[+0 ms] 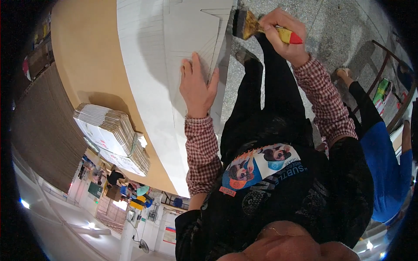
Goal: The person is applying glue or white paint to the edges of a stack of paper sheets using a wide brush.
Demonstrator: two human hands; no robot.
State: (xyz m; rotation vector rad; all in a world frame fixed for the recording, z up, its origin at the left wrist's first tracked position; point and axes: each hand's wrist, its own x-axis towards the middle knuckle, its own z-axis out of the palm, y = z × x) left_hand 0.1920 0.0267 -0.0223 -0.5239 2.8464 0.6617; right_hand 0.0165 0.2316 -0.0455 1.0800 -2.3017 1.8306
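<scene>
Clock read with 12 at top of head view. Right hand [285, 35] wrapped round the handle of a brush [250, 26]; brush's long axis roughly 9 to 3, bristles at the 9 end, just beside the edge of the white sheets [148, 56]. Left hand [198, 89] palm down on the sheets, thumb apart, grasping nothing, fingers toward 12. Brush at its 1 o'clock; right hand nearer. Sheets run about 12 to 6, on tan tabletop [82, 56].
</scene>
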